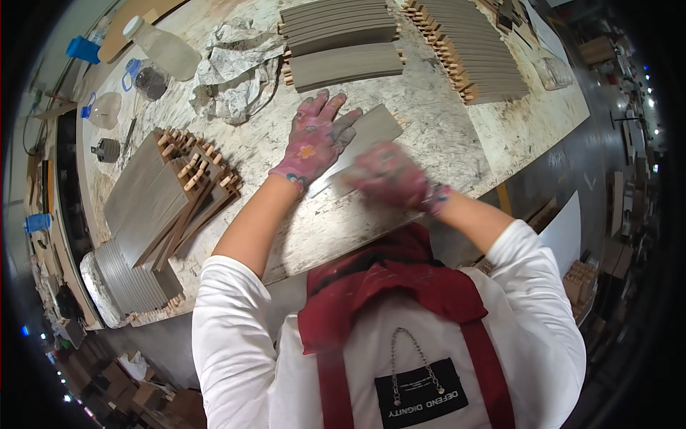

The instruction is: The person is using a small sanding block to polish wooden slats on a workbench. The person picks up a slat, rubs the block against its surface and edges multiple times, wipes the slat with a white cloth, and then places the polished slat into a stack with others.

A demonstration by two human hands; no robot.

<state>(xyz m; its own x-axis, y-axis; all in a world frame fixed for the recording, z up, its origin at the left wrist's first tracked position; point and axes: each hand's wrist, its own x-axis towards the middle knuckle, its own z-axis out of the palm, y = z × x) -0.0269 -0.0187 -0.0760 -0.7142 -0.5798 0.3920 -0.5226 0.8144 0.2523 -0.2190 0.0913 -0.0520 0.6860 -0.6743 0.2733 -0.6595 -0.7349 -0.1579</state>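
While, in the head view, the left hand is spread flat along the left edge of a grey board, the near end is overlapped by the blurred right hand, whose grip cannot be told. The board is laid on the desk, near stacked boards; crumpled cloth is seen leftward.

Head cam, L of a pair, is looking steeply down & fwd from person's head, w/ shirt at bottom, L hand & R hand mid-view, fairly near, table under them; wide lens is bending edges
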